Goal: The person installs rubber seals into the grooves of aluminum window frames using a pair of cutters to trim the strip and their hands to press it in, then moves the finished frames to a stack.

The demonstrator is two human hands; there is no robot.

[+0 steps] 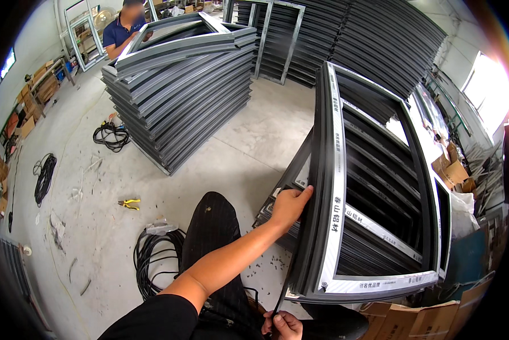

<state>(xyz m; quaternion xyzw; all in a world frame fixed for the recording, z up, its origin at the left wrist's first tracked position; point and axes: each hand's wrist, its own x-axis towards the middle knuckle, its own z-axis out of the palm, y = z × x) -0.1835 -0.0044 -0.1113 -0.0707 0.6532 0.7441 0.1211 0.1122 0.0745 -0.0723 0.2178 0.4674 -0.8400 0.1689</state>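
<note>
A dark window frame (pixel 334 164) with white protective film lies on top of a stack of like frames, at my right. My left hand (pixel 289 208) is closed at the stack's left side, its thumb pressed against the dark edge. What lies under its fingers is hidden. Low in the view, beside the frame's near left corner, my right hand (pixel 283 326) pinches a thin black strip (pixel 283 292), which looks like rubber seal. From that hand the strip runs up along the frame's outer side; its far part blends into the dark edges.
Another tall stack of dark frames (pixel 178 99) stands ahead left, with a person (pixel 121 31) behind it. Yellow-handled pliers (pixel 130 204) and a coiled black cable (pixel 152 255) lie on the floor by my knee. Cardboard (pixel 424 320) is at the lower right.
</note>
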